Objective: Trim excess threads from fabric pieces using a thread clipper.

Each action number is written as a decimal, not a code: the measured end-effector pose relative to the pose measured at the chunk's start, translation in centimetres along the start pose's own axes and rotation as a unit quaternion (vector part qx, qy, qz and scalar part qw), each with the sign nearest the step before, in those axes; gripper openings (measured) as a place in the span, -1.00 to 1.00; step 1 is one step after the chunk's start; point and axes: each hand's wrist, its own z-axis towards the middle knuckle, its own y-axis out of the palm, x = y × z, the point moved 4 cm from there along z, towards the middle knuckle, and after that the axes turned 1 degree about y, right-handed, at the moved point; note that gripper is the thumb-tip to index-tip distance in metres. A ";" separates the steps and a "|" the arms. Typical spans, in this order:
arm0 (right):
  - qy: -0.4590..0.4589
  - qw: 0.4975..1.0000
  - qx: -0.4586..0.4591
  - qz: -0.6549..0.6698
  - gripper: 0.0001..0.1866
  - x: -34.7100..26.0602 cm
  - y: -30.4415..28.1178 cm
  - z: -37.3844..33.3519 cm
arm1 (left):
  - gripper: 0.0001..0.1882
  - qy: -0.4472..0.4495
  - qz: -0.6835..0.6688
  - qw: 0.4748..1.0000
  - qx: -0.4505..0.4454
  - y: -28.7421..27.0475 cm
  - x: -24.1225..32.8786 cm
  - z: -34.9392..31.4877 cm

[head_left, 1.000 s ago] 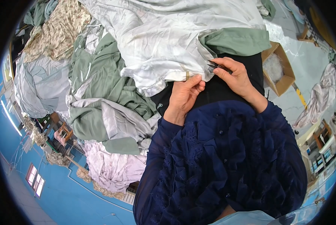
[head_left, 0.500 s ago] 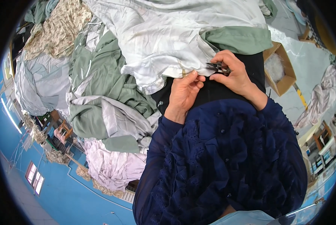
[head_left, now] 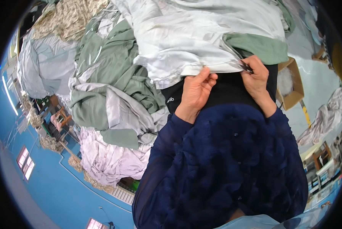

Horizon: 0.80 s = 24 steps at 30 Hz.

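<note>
A large white cloth [head_left: 186, 34] lies across my lap, its near edge drawn straight between my hands. My left hand [head_left: 197, 91] pinches that edge between thumb and fingertips. In my right hand [head_left: 258, 80] are small dark thread snips [head_left: 246, 67], tucked in the fingers, and these fingers also meet the cloth's edge farther right. Whether the snips' blades are apart cannot be made out. A sage-green part [head_left: 262, 47] of the fabric folds out beyond my right hand. Dark trousers [head_left: 228, 89] show below the stretched edge.
On the left are heaped green and grey cloths [head_left: 110, 76], a pale blue-grey pile [head_left: 47, 63], a floral cloth [head_left: 68, 19] and a pink pile [head_left: 110, 156]. To the right stands an open cardboard box [head_left: 295, 97] with white fluff inside. Another pale cloth [head_left: 323, 114] hangs farther right.
My right hand has moved right along the edge, away from my left, and the snips have turned in its fingers. The edge between them is straighter. The whole view has shifted slightly.
</note>
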 end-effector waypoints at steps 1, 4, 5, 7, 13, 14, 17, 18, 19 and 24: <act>-0.002 1.000 0.005 0.004 -0.74 0.1 -0.1 0.0 | -0.87 0.012 0.018 1.000 0.007 0.4 0.3 -0.1; 0.007 1.000 0.002 0.003 -0.75 0.2 -0.5 -0.2 | -0.88 -0.013 0.006 0.999 0.036 -1.2 0.4 0.2; 0.022 1.000 -0.003 -0.006 -0.76 0.3 -0.6 -0.2 | -0.88 -0.009 0.003 0.999 0.037 -1.5 0.4 0.2; 0.037 0.999 0.003 -0.008 -0.77 0.6 -0.5 -0.2 | -0.86 -0.014 -0.016 0.999 0.039 -1.6 0.4 0.3; 0.191 0.978 0.010 0.086 -0.78 0.0 -0.6 0.2 | -0.83 0.087 0.125 0.988 0.032 -0.2 1.5 -1.2; 0.192 0.978 0.006 0.087 -0.78 -0.8 -0.9 0.4 | -0.83 0.088 0.124 0.988 0.036 -0.1 1.5 -1.4; 0.076 0.985 -0.116 0.102 -0.76 -3.2 0.4 1.0 | -0.85 0.100 0.153 0.983 0.027 0.3 1.5 -1.8; 0.054 0.985 -0.140 0.086 -0.73 -4.5 1.0 1.3 | -0.86 0.111 0.165 0.980 0.019 0.4 1.5 -1.8; 0.004 0.984 -0.149 0.094 -0.73 -5.0 1.5 1.6 | -0.87 0.121 0.176 0.977 0.008 0.7 1.4 -1.7; -0.058 0.978 -0.165 0.112 -0.70 -5.0 3.4 1.9 | -0.86 0.138 0.240 0.960 -0.031 1.3 1.1 -2.2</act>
